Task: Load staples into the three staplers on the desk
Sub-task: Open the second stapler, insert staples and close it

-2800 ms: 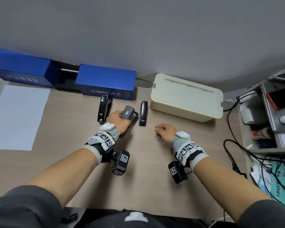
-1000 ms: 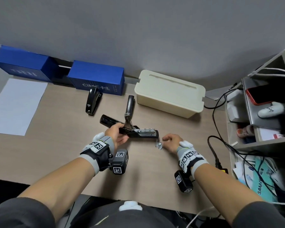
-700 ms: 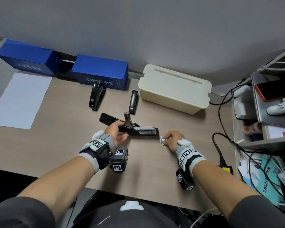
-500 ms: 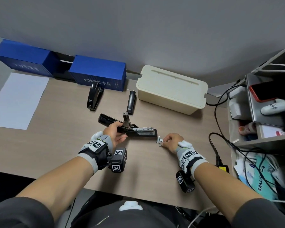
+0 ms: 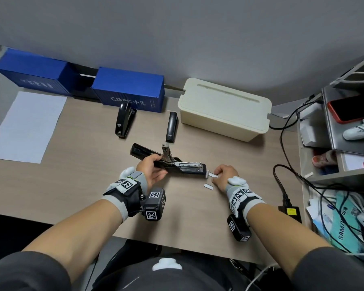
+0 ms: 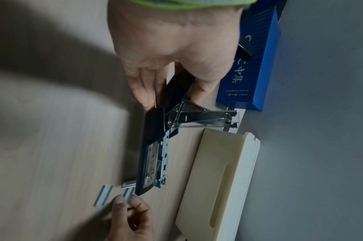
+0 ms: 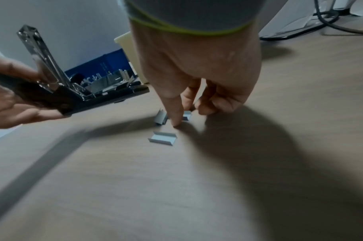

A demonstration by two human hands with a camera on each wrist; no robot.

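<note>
Your left hand (image 5: 150,172) grips the opened stapler (image 5: 177,164) at its hinge, just above the tabletop (image 5: 72,185); your right hand (image 5: 223,176) pinches a staple strip (image 6: 128,194) beside its nose; these light, brittle strips likely snap, so hold the long sides.

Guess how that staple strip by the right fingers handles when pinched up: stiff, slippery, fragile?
The staple strip is likely stiff: straight folded metal. Probably slippery to lift: thin, lying low on the desk. Possibly breakable under the right hand: shorter pieces lie nearby.
</note>
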